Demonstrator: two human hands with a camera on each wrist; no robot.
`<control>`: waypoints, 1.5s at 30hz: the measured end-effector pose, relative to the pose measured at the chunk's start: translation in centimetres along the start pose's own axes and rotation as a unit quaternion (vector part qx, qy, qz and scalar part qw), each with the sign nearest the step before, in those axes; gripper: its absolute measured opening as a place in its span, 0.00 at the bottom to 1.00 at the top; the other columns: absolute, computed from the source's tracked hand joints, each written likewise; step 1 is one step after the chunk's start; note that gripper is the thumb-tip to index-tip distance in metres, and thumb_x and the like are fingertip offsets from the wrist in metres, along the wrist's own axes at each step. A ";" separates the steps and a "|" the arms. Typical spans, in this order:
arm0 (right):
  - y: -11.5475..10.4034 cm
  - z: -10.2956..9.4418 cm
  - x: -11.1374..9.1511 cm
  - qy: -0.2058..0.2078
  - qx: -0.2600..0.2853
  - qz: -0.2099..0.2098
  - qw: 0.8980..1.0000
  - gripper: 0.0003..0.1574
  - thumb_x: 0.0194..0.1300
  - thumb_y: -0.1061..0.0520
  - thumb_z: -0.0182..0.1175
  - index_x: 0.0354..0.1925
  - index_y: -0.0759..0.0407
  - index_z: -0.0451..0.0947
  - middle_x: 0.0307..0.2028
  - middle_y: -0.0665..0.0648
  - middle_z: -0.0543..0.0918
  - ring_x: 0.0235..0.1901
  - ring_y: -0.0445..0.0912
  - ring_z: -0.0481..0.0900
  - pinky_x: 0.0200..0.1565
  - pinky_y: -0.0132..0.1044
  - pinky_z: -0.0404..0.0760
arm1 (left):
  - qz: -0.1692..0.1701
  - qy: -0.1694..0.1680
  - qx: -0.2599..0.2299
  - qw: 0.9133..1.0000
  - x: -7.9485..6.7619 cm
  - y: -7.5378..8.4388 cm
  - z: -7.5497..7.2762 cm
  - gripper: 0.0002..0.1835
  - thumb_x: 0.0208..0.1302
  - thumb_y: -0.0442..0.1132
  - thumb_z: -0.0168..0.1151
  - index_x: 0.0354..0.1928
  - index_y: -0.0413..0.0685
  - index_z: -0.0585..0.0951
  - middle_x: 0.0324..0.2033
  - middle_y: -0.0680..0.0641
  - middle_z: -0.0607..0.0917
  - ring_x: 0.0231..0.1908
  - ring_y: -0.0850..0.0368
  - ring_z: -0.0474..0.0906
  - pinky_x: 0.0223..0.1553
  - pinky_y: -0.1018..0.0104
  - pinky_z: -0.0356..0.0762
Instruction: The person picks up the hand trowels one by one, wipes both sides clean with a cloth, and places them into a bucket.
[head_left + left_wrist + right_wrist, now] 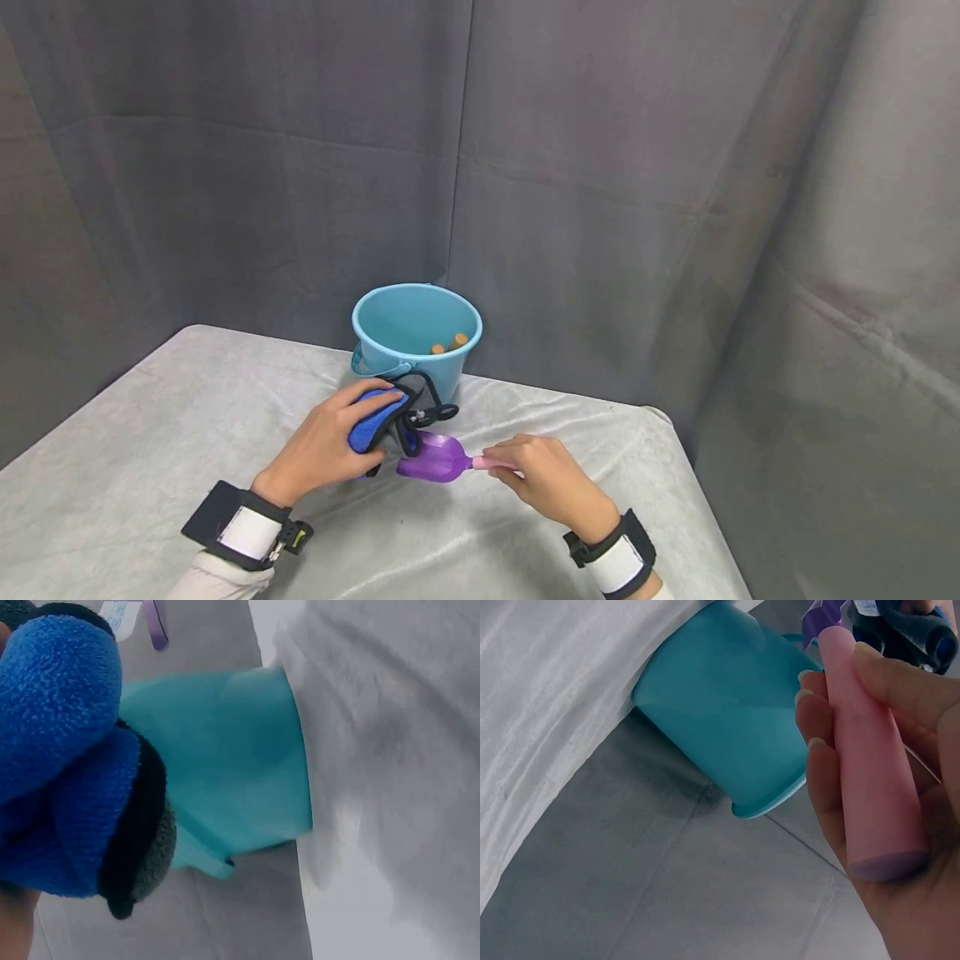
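My left hand grips a bunched plush cloth, blue on one side and grey on the other, with black edging. A black cord-like loop hangs at its right side. In my right hand is a toy shovel with a purple blade and a pink handle; fingers and thumb wrap the handle. The blade lies by the cloth's lower edge in the head view, and whether they touch I cannot tell. In the left wrist view the cloth hides most of the hand.
Behind both hands a light blue bucket stands upright near the table's back edge. Two tan, rounded ends show inside it. A pale, wrinkled cloth covers the table. Grey curtains hang behind and to the sides.
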State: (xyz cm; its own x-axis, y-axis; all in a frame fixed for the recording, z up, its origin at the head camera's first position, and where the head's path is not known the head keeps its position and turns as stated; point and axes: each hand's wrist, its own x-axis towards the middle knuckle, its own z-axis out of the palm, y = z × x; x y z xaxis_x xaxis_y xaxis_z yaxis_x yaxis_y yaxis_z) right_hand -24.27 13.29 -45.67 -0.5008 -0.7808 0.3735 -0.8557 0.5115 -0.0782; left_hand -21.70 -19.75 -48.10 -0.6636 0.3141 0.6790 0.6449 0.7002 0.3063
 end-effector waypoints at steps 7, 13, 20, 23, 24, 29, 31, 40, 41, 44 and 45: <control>-0.2 0.4 0.1 0.002 -0.004 -0.014 1.000 0.03 0.65 0.55 0.69 0.36 0.45 0.87 0.27 0.39 0.83 0.27 0.35 0.76 0.31 0.30 0.74 | 0.011 -0.010 -0.019 1.000 0.0 1.0 0.8 0.38 0.41 0.39 0.79 0.62 0.54 0.82 0.61 0.49 0.79 0.56 0.51 0.79 0.51 0.51 0.83; -0.3 0.7 0.0 0.005 -0.014 -0.005 1.000 0.07 0.63 0.56 0.71 0.40 0.46 0.89 0.32 0.40 0.87 0.30 0.35 0.80 0.33 0.32 0.78 | 0.041 -0.032 -0.051 0.997 0.1 2.4 1.5 0.37 0.38 0.40 0.79 0.59 0.55 0.83 0.59 0.52 0.80 0.58 0.53 0.79 0.53 0.54 0.82; -0.5 0.5 0.0 -0.002 -0.022 0.016 1.000 0.11 0.61 0.59 0.72 0.43 0.50 0.89 0.35 0.44 0.89 0.34 0.37 0.84 0.35 0.34 0.82 | 0.053 -0.090 -0.038 0.994 0.1 4.2 2.8 0.38 0.41 0.44 0.77 0.62 0.58 0.82 0.60 0.54 0.80 0.60 0.53 0.78 0.56 0.53 0.80; -0.5 0.4 0.0 0.000 -0.029 0.008 1.000 0.17 0.59 0.63 0.72 0.47 0.48 0.88 0.39 0.42 0.89 0.38 0.37 0.85 0.39 0.36 0.84 | 0.050 -0.113 -0.031 0.992 0.0 4.7 3.3 0.37 0.42 0.45 0.77 0.62 0.59 0.82 0.60 0.55 0.80 0.58 0.55 0.78 0.56 0.54 0.79; -0.4 0.4 0.0 0.001 -0.031 0.005 1.000 0.19 0.58 0.65 0.72 0.47 0.48 0.88 0.39 0.42 0.89 0.38 0.37 0.86 0.39 0.36 0.84 | 0.048 -0.120 -0.028 0.991 0.0 4.7 3.4 0.36 0.42 0.46 0.78 0.61 0.60 0.82 0.59 0.55 0.80 0.57 0.56 0.78 0.56 0.54 0.79; -0.4 0.1 -0.1 -0.002 -0.043 0.006 0.999 0.27 0.51 0.72 0.70 0.48 0.51 0.88 0.40 0.45 0.90 0.38 0.40 0.86 0.38 0.37 0.85 | 0.029 -0.145 -0.034 0.988 -0.1 4.8 3.5 0.33 0.44 0.46 0.78 0.59 0.62 0.83 0.58 0.57 0.80 0.56 0.58 0.78 0.56 0.54 0.79; -0.4 0.1 -0.1 -0.001 -0.048 0.007 0.999 0.28 0.50 0.73 0.69 0.48 0.51 0.88 0.40 0.45 0.90 0.38 0.40 0.86 0.39 0.38 0.85 | 0.024 -0.149 -0.035 0.988 -0.1 4.6 3.5 0.32 0.45 0.46 0.77 0.58 0.62 0.84 0.57 0.57 0.81 0.56 0.58 0.78 0.56 0.54 0.79; 0.2 0.0 -0.3 0.031 -0.045 0.006 0.998 0.07 0.64 0.57 0.70 0.42 0.50 0.89 0.37 0.45 0.89 0.38 0.38 0.86 0.39 0.37 0.84 | -0.007 -0.156 -0.022 0.988 0.0 3.5 2.4 0.29 0.44 0.43 0.77 0.55 0.61 0.86 0.54 0.56 0.82 0.53 0.59 0.79 0.54 0.56 0.79; 0.2 -0.1 -0.3 0.032 -0.044 0.008 0.998 0.07 0.64 0.56 0.70 0.42 0.49 0.89 0.37 0.44 0.89 0.38 0.38 0.86 0.38 0.37 0.84 | -0.012 -0.157 -0.021 0.987 0.0 3.3 2.3 0.29 0.44 0.43 0.76 0.55 0.61 0.86 0.54 0.56 0.82 0.53 0.59 0.79 0.54 0.56 0.80; 0.2 -0.2 -0.3 0.034 -0.039 0.010 0.999 0.08 0.65 0.56 0.69 0.43 0.50 0.89 0.38 0.45 0.89 0.39 0.39 0.86 0.40 0.38 0.84 | -0.029 -0.161 -0.021 0.986 -0.1 2.9 1.9 0.28 0.45 0.42 0.76 0.55 0.60 0.87 0.54 0.57 0.82 0.52 0.59 0.79 0.53 0.56 0.80; 0.2 -0.3 -0.3 0.034 -0.038 0.011 0.999 0.09 0.64 0.57 0.70 0.44 0.50 0.89 0.39 0.45 0.90 0.39 0.39 0.86 0.40 0.38 0.84 | -0.033 -0.163 -0.021 0.986 -0.1 2.7 1.8 0.28 0.45 0.41 0.76 0.54 0.61 0.87 0.53 0.57 0.82 0.52 0.60 0.79 0.52 0.57 0.80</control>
State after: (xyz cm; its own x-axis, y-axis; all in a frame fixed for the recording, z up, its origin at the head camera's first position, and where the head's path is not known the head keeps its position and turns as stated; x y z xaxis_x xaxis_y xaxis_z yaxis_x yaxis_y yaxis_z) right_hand -24.27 13.78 -45.56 -0.5080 -0.7442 0.4337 -0.8307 0.5564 -0.0184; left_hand -20.51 -16.77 -48.54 -0.7870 0.4621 0.4089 0.6065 0.7012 0.3748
